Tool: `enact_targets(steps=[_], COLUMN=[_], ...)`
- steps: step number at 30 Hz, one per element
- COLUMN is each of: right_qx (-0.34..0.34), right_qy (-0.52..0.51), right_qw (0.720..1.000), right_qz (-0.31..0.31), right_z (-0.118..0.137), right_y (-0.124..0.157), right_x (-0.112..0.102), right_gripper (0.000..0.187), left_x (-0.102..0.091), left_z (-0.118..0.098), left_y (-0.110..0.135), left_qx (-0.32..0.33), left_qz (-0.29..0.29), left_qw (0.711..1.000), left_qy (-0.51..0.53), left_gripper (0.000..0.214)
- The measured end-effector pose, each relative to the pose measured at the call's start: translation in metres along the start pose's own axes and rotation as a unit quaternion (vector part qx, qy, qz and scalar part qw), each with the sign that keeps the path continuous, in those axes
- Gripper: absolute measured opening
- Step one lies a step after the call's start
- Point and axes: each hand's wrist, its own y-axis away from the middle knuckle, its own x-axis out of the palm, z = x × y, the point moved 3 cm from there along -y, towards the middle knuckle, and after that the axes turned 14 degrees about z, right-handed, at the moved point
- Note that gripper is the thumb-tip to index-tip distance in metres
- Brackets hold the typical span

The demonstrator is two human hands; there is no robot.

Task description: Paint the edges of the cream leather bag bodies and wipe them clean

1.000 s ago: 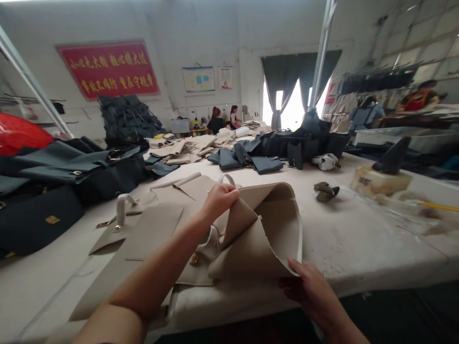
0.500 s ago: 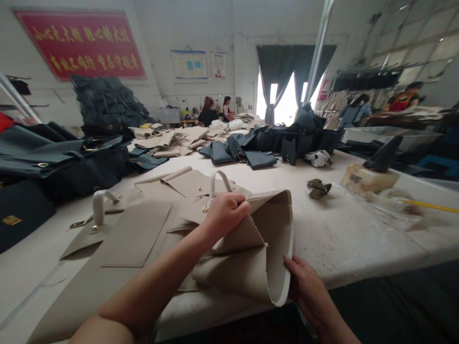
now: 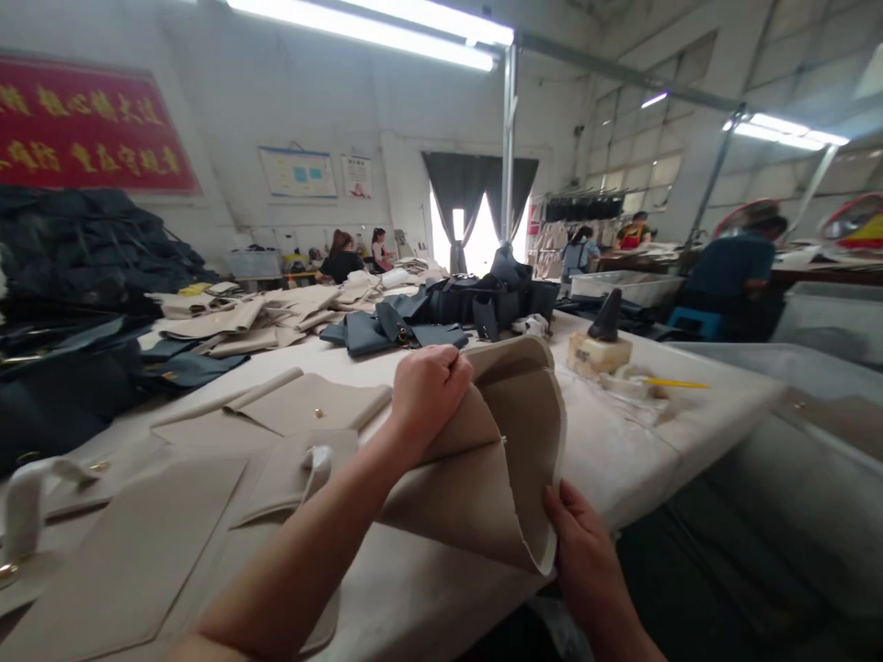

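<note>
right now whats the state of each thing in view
left hand, gripping the fold of the beige bag panel
right hand, holding the panel's lower edge
beige bag panel, curled up off the table
flat beige panel, lying on the table
dark bags, heaped on the table
yellow pencil, lying down

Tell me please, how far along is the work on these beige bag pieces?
The dark bags piled at the far left look finished. In hand is a curved beige panel, held by the left hand and the right hand. Still to do: the flat beige pieces and white handles on the table look unjoined.
</note>
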Motion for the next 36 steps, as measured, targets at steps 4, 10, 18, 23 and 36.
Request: enact_targets(steps=[4, 10, 18, 23, 36], right_qx=[0.018, 0.007, 0.048, 0.120, 0.087], right_qy=[0.007, 0.018, 0.056, 0.110, 0.127], right_qw=[0.999, 0.993, 0.994, 0.977, 0.950], right_qz=[-0.036, -0.120, -0.084, -0.136, -0.271], right_z=[0.009, 0.010, -0.009, 0.018, 0.140], right_y=[0.003, 0.012, 0.022, 0.032, -0.134], right_x=[-0.050, -0.100, -0.098, -0.130, -0.260], right_gripper=[0.050, 0.043, 0.051, 0.074, 0.017], left_x=[0.059, 0.116, 0.159, 0.179, 0.186], left_z=[-0.005, -0.021, -0.019, -0.009, -0.008], left_y=[-0.009, -0.002, 0.014, 0.024, 0.027], left_qx=[-0.027, -0.024, 0.001, -0.045, -0.092], left_qz=[0.054, 0.020, 0.005, 0.049, 0.150], left_qw=[0.991, 0.970, 0.967, 0.954, 0.932], left_qy=[0.116, 0.240, 0.254, 0.293, 0.316], left_gripper=[0.035, 0.034, 0.036, 0.038, 0.041])
